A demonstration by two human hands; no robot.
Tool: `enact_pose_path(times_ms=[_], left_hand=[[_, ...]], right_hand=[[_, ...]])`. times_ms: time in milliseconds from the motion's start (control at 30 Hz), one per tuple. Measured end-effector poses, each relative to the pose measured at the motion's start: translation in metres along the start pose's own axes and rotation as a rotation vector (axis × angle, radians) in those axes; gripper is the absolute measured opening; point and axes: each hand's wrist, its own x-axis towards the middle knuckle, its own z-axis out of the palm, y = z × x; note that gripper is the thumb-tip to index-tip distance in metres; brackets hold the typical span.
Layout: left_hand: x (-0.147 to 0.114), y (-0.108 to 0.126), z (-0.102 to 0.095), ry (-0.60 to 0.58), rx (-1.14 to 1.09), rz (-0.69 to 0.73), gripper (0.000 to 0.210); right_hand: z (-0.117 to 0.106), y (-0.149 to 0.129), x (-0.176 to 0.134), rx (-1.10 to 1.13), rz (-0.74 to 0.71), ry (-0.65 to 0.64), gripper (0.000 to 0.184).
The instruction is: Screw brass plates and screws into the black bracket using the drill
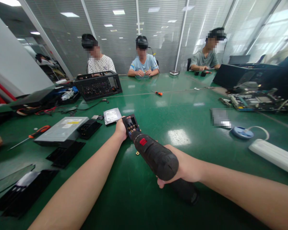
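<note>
- A small black housing (pixel 125 124) is being held above the green counter (pixel 124 195), between the drives and the drill, by the left hand (pixel 121 130); its fingers are being wrapped around the left side, though their tips are being hidden.
- A black power drill (pixel 156 156) is being gripped by the right hand (pixel 182 163), with the fingers being closed around the handle; whether the trigger is being pressed cannot be told.
- The drill's nose is being aimed into the housing's open face; the bit's contact is being blocked from view.
- The work is being judged partway: coppery parts are being seen inside the housing, so more is apparently being left there.
- A brass-coloured piece (pixel 137 153) is being left loose on the counter below; its origin is not being shown.
- A hard drive (pixel 112 116) and an optical drive (pixel 62 129) are being kept apart on the left, seemingly separated already.
</note>
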Motion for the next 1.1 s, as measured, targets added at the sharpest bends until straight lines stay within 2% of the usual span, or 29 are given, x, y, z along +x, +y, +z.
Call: enact_pose_path(times_ms=[500,933,1100], left_hand=[[0.0022,-0.0004,-0.0003,-0.007,0.024,0.016,0.039],[0.0029,-0.0009,-0.0047,-0.070,0.039,0.022,0.042],[0.0022,-0.0004,-0.0026,-0.036,0.012,0.009,0.041]], right_hand=[[-0.0002,0.0017,-0.0004,-0.015,0.006,0.008,0.041],[0.0003,0.0021,0.0002,-0.013,-0.008,0.000,0.036],[0.0010,0.0015,-0.0003,-0.009,-0.013,0.012,0.038]])
